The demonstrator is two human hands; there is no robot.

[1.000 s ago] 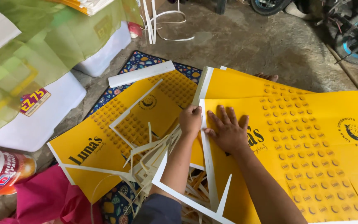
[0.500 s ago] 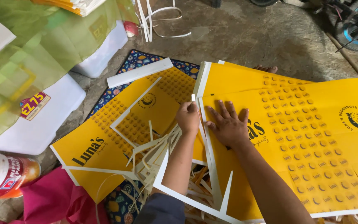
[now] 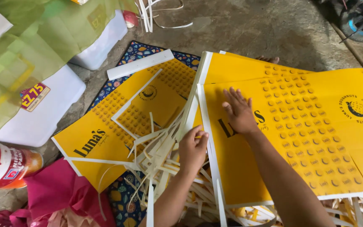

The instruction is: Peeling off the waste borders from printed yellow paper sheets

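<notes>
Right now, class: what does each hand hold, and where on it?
The left hand grips the white edge strip of the yellow sheet. The right hand lies flat on the sheet, holding nothing.

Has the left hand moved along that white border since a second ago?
Yes. The left hand has slid down the white border strip toward the person, away from the flat right hand it was beside.

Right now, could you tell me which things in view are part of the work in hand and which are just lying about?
In hand:
left hand pinching a white edge strip
right hand flat on the yellow printed sheet
pile of white trimmed strips
second yellow sheet

Lying about:
green bag
white box
tin can
pink cloth
patterned mat
</notes>
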